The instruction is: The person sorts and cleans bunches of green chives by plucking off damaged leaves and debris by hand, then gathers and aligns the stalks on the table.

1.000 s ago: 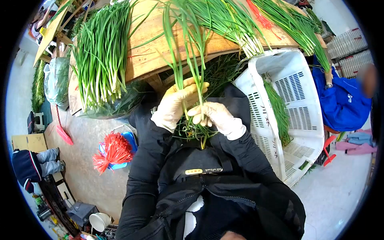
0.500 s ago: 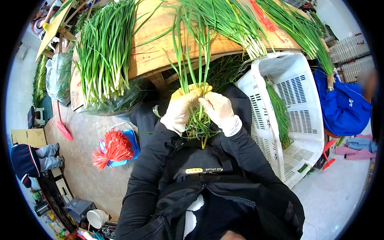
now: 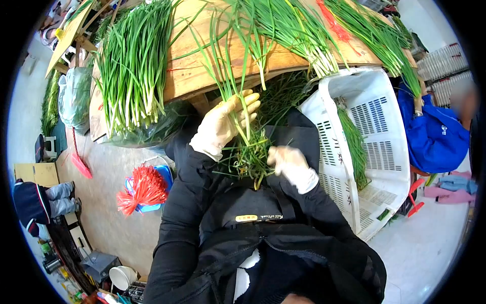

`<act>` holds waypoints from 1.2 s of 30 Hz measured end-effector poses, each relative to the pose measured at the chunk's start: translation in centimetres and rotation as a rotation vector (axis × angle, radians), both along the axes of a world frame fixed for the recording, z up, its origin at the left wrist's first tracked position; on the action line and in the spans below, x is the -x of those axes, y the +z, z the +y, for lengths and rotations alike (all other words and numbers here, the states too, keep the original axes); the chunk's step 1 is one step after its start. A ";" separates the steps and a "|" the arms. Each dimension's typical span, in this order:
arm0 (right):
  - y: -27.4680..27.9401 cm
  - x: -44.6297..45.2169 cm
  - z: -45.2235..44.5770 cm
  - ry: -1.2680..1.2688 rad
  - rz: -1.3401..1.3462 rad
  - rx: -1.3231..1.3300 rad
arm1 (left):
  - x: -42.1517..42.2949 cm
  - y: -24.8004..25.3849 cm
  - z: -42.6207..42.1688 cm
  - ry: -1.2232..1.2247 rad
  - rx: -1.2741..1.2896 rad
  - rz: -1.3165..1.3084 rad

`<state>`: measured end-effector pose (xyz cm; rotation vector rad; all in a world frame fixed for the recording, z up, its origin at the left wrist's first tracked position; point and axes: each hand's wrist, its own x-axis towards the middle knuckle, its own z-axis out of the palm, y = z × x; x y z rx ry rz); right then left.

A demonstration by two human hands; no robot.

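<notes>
My gloved left hand holds a few garlic chives across its palm, fingers partly spread, their green leaves reaching up over the table edge. My gloved right hand is lower and to the right, smeared by motion, beside a heap of leaf scraps on my lap. Whether its fingers grip anything is unclear. A small group of chives lies at the table's front edge, its pale ends hanging over, just above my left hand.
On the wooden table lie a large chive bundle at left and more bundles at right. A white crate stands at my right. Red ties sit on a blue stool at left. A person in blue is at far right.
My hands have parted: the right moved down and right, while the left turned palm up with its chives. Other stalks that rose from between my hands now rest at the table edge.
</notes>
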<state>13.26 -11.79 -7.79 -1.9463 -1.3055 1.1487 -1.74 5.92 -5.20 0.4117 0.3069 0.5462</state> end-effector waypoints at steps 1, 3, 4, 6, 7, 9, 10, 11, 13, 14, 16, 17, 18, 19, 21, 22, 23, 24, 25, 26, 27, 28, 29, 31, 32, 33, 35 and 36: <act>2.5 -0.4 1.7 -0.059 -0.129 -0.059 | 0.2 -0.8 0.3 -0.035 0.057 -0.043; 6.1 -1.1 5.4 -0.107 -0.363 -0.173 | 0.3 -0.4 0.5 -0.078 -0.004 -0.039; 7.0 -1.4 7.2 -0.095 -0.469 -0.227 | 0.3 0.3 0.7 -0.082 0.088 0.015; 8.0 -1.8 10.9 -0.068 -0.496 -0.119 | 0.7 1.2 0.3 -0.043 0.044 -0.174; 6.9 -2.5 12.4 -0.045 -0.549 -0.199 | 0.6 2.7 -0.2 0.013 -0.006 -0.202; 5.5 -3.5 14.5 -0.034 -0.091 -0.122 | 0.5 2.7 -0.3 0.090 0.060 -0.173; 5.3 -3.5 14.8 -0.066 0.167 -0.100 | 0.4 2.1 0.1 0.100 0.107 -0.140; 5.1 -3.3 14.0 -0.082 0.249 -0.135 | 0.4 1.4 0.4 0.106 0.114 -0.075; 7.4 -0.9 11.1 -0.057 0.349 -0.174 | 0.3 1.0 0.1 0.194 0.001 0.167; 7.6 0.6 10.1 -0.058 0.338 -0.179 | 0.3 0.9 0.0 0.124 -0.014 0.033; 6.3 1.6 8.6 0.138 0.191 -0.188 | -0.5 -0.2 -0.3 0.126 -0.039 0.068; 6.0 1.4 8.5 0.135 0.190 -0.186 | -0.4 -0.5 -0.2 0.082 -0.077 0.079; 5.9 0.9 8.2 0.135 0.195 -0.283 | -0.6 0.0 -0.4 0.057 -0.081 0.133; 6.0 0.4 8.0 0.136 0.200 -0.381 | -0.8 0.1 -0.6 0.055 -0.057 0.167; 7.8 -1.8 9.2 0.026 -0.174 -0.345 | -0.4 -0.3 -0.8 0.053 -0.025 0.219; 8.9 -2.6 10.0 0.031 -0.474 -0.347 | -0.4 -0.3 -0.9 0.056 -0.024 0.218; 8.7 -3.2 11.0 0.072 -0.601 -0.258 | -0.3 -0.1 -0.8 0.026 -0.037 0.202; 8.0 -3.8 12.0 0.113 -0.727 -0.167 | -0.3 0.0 -0.8 -0.004 -0.050 0.185; 7.6 -4.0 12.9 0.202 -0.711 -0.186 | -0.4 0.0 -0.8 -0.026 -0.068 0.183; 7.6 -4.4 14.2 0.258 -0.429 0.026 | -0.6 0.2 -1.1 -0.003 -0.046 0.193; 6.7 -5.5 14.5 0.204 -0.090 -0.255 | -0.5 -0.1 -1.0 -0.035 -0.082 0.178; 7.0 -6.3 14.4 0.145 0.256 -0.525 | -0.4 -0.5 -1.0 -0.066 -0.114 0.164; 7.7 -7.7 14.4 -0.101 0.303 -0.510 | -0.4 -0.9 -1.1 -0.025 -0.080 0.191; 10.2 -8.1 14.2 -0.289 0.177 -0.749 | -0.3 -1.3 -1.5 -0.012 -0.061 0.199; 11.4 -8.2 14.1 -0.315 0.045 -0.753 | -0.4 -1.3 -1.6 -0.006 -0.049 0.204; 11.7 -7.6 14.6 -0.177 -0.011 -0.753 | -0.4 -1.3 -1.6 -0.057 -0.005 0.188; 10.4 -6.4 16.2 -0.027 -0.032 -0.407 | -1.1 -2.0 -2.1 -0.026 -0.017 0.157; 11.4 -4.7 16.6 0.063 -0.220 -0.188 | -1.3 -1.9 -2.3 -0.032 -0.020 0.156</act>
